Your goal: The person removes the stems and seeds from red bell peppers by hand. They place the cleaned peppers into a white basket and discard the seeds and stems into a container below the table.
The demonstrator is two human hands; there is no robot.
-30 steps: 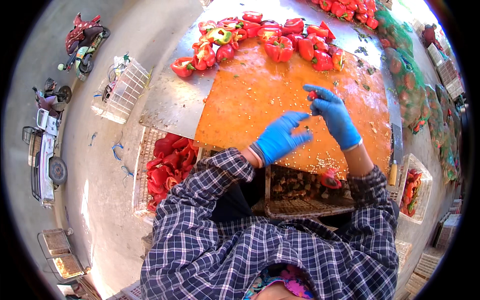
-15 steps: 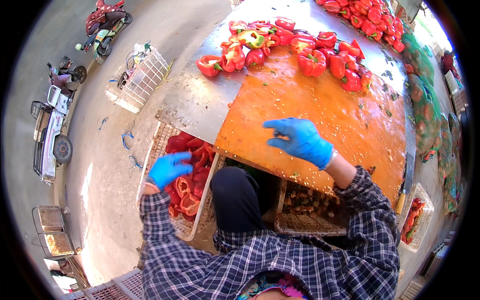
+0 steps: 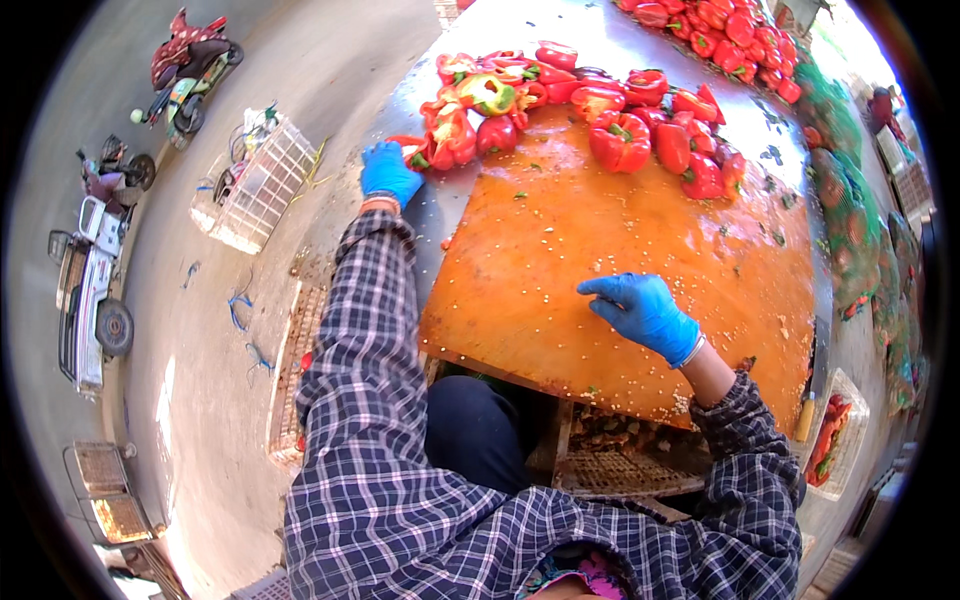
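My left hand (image 3: 390,176), in a blue glove, is stretched to the far left of the table. Its fingers close around the left side of a red bell pepper (image 3: 412,147), hiding part of it. That pepper sits at the end of a heap of cut and whole red bell peppers (image 3: 452,135), where one cut piece (image 3: 488,95) is yellow-green. Above the orange board (image 3: 560,240), my right hand (image 3: 645,314), also gloved in blue, has its index finger stretched out. Nothing shows in it. Pale seeds are scattered over the board.
A larger pile of red peppers (image 3: 735,35) lies at the far right, beside green net sacks (image 3: 845,215). Left of my knee stands a crate (image 3: 290,380), mostly behind my sleeve. Another crate (image 3: 610,465) with scraps is under the board. A yellow-handled knife (image 3: 806,418) hangs at the right edge.
My left hand has gone from above the crate of cut peppers to the heap's left end and taken hold of a pepper. My right hand has drawn slightly nearer and to the right.
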